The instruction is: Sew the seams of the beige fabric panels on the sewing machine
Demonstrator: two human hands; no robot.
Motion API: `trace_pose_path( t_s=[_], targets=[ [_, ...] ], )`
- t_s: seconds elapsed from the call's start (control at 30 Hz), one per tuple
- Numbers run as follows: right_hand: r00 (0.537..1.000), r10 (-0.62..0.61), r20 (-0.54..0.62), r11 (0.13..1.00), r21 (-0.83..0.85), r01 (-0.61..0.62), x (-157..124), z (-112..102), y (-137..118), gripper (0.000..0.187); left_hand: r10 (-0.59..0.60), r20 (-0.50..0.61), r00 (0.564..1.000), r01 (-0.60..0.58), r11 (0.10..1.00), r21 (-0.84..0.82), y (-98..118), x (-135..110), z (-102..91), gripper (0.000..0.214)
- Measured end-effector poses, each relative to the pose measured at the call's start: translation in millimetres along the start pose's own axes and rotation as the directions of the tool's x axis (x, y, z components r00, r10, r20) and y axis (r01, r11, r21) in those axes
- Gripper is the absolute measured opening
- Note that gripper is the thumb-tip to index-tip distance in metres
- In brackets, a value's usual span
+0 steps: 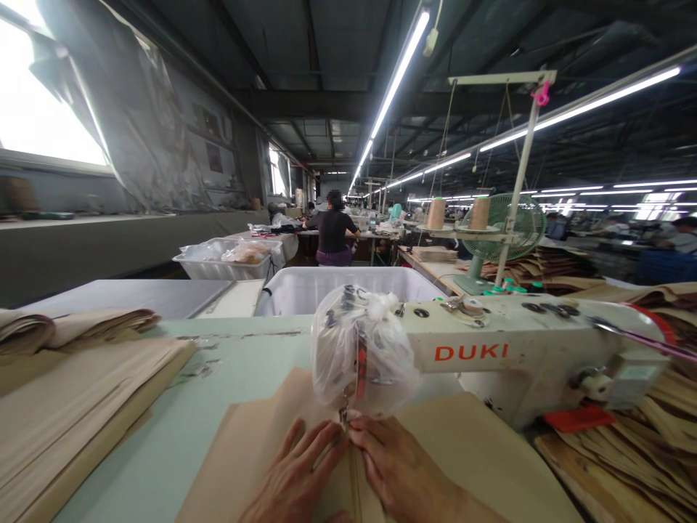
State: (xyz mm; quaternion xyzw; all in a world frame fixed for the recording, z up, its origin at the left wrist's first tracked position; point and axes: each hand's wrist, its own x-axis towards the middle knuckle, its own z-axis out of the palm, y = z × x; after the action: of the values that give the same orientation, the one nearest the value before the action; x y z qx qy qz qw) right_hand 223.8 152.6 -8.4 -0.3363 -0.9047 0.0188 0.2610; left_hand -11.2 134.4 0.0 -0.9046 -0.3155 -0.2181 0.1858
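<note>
A tan fabric panel [234, 450] lies under the needle end of a sewing machine [462, 352] marked DUKI. A clear plastic bag [332, 356] wraps the machine's head, partly hiding the needle area. Just left of the presser foot [343, 415], my left hand [302, 468] lies on the fabric with its fingers outstretched and apart. My right hand [395, 461] is right of the foot, fingers bent together and pressed on the fabric beside a folded seam [355, 479]. Its fingertips almost touch the foot, and its thumb is mostly hidden.
Stacked tan fabric pieces [81, 392] lie on the left of the pale green table [229, 356]. More piles [642, 457] crowd the right side. Behind the machine stand a white bin [359, 276], thread cones [437, 214] and a green fan [512, 225]. A person [333, 229] sits farther back.
</note>
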Motion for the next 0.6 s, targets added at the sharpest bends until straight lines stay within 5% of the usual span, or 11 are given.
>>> trace_pose_path(
  t_s=[0.37,0.6],
  targets=[
    [0.999,-0.024,-0.025,0.999,-0.046,0.023,1,5,3,0.042,0.024,0.043,0.999,-0.022,0.999,-0.041,-10,-12,17.0,0.084],
    [0.999,0.03,-0.023,0.999,-0.032,-0.03,2,7,6,0.047,-0.043,0.036,0.998,0.047,0.992,-0.117,-6,-4,9.2,0.084]
  ],
)
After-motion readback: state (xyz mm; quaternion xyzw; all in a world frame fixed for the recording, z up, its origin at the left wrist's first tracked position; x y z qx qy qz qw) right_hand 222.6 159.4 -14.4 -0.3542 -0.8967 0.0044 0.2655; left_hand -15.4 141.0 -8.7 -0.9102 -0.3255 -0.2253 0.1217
